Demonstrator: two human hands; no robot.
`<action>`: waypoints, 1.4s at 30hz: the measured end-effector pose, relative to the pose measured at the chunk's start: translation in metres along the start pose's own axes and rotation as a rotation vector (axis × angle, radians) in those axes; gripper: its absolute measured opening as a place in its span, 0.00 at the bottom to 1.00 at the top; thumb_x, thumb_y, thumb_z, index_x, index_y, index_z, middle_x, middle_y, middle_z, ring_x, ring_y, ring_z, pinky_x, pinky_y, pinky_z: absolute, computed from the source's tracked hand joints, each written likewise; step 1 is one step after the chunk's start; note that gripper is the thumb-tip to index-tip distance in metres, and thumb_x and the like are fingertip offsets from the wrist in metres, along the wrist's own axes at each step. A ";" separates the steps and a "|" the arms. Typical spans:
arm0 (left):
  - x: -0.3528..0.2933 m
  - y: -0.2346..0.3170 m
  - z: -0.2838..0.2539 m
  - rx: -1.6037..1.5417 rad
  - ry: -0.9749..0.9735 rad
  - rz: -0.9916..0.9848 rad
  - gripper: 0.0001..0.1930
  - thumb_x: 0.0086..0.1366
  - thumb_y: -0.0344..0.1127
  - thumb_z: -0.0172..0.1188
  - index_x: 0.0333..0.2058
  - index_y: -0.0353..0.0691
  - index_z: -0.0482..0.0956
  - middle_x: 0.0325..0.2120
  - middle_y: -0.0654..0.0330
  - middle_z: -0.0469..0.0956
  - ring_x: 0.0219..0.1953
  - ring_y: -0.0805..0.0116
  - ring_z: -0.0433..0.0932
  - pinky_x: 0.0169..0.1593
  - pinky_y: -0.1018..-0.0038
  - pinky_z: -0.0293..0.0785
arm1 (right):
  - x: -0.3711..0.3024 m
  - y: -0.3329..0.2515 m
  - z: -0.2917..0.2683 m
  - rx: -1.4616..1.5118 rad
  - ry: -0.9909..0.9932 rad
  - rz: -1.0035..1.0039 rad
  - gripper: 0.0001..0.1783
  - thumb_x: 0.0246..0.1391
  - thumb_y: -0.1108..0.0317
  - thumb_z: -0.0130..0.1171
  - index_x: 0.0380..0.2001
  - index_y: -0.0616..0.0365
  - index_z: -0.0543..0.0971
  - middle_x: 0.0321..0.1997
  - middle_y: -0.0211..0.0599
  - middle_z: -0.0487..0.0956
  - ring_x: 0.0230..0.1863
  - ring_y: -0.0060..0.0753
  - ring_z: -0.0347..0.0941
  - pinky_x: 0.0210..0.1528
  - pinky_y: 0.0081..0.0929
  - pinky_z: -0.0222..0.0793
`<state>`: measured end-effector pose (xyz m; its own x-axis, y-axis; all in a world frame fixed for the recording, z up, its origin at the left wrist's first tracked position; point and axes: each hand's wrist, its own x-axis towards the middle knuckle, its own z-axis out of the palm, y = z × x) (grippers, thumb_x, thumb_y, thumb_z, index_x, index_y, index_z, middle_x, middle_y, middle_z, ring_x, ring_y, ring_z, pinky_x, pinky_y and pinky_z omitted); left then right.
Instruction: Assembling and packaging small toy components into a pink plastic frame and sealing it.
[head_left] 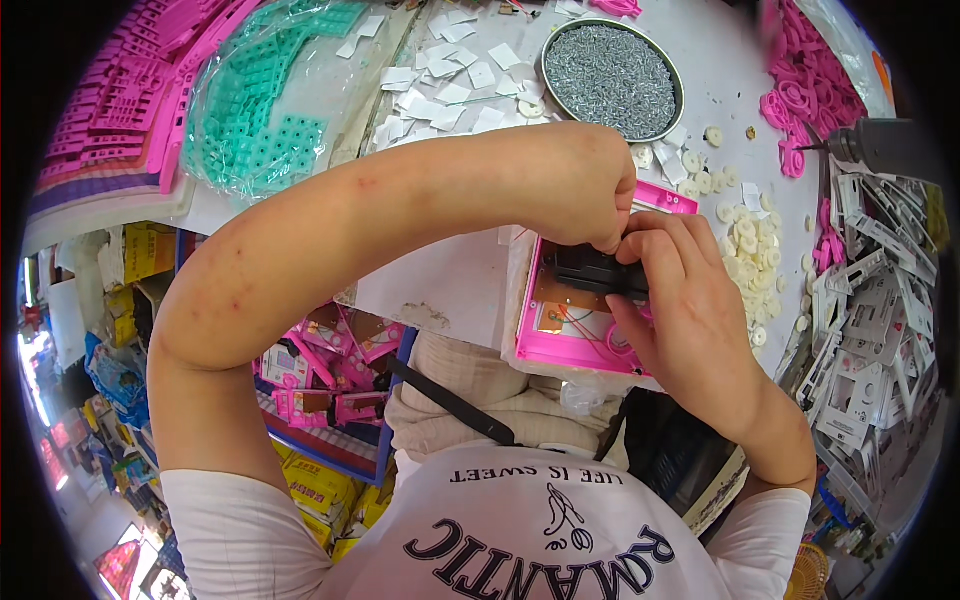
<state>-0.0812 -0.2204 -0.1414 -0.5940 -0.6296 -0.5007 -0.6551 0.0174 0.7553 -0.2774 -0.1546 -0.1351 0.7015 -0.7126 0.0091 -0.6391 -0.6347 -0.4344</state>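
A bright pink plastic housing (570,352) lies at the table's near edge in front of me, its inside facing up. In it sit a brown circuit board (551,318), thin red wires and a long black plastic part (592,272). My left hand (590,195) reaches across from the left with its fingers closed in a pinch above the housing; whatever is between them is hidden. My right hand (685,285) is bent round the right end of the black part, thumb on the near side and fingers on the far side.
A round tin of small screws (612,80) stands behind my hands. White round pieces (750,245) and paper squares (440,95) lie scattered. Bagged green parts (265,130), pink parts (120,95), white panels (870,330) and a dark-tipped power screwdriver (870,145) surround the work.
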 end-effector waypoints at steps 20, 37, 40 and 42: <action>-0.001 0.001 -0.001 -0.018 -0.012 0.002 0.09 0.58 0.35 0.69 0.30 0.34 0.82 0.24 0.60 0.82 0.25 0.73 0.78 0.29 0.74 0.73 | -0.001 0.007 0.003 0.069 -0.021 0.033 0.21 0.42 0.75 0.68 0.40 0.62 0.71 0.45 0.42 0.75 0.49 0.51 0.71 0.40 0.42 0.75; 0.000 0.003 0.006 0.172 0.032 0.012 0.09 0.57 0.35 0.65 0.30 0.34 0.82 0.25 0.56 0.83 0.27 0.66 0.81 0.31 0.70 0.76 | -0.002 -0.007 -0.006 -0.107 0.000 -0.040 0.23 0.39 0.75 0.67 0.43 0.67 0.76 0.50 0.50 0.81 0.46 0.48 0.76 0.43 0.35 0.77; 0.000 0.003 0.003 0.152 0.019 0.013 0.09 0.56 0.35 0.65 0.31 0.35 0.83 0.26 0.56 0.83 0.28 0.65 0.81 0.32 0.69 0.77 | 0.003 0.001 -0.011 -0.017 -0.056 0.002 0.22 0.39 0.75 0.67 0.41 0.65 0.76 0.50 0.49 0.80 0.48 0.48 0.75 0.43 0.36 0.77; 0.000 0.001 0.003 0.143 0.011 0.016 0.09 0.56 0.35 0.65 0.31 0.35 0.83 0.26 0.56 0.83 0.28 0.65 0.82 0.33 0.69 0.77 | 0.002 -0.001 -0.010 -0.099 -0.035 -0.001 0.22 0.39 0.75 0.68 0.41 0.64 0.76 0.50 0.48 0.81 0.48 0.48 0.75 0.44 0.37 0.77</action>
<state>-0.0837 -0.2183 -0.1419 -0.5999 -0.6370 -0.4841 -0.7061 0.1370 0.6947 -0.2782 -0.1581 -0.1258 0.7117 -0.7022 -0.0230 -0.6654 -0.6631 -0.3428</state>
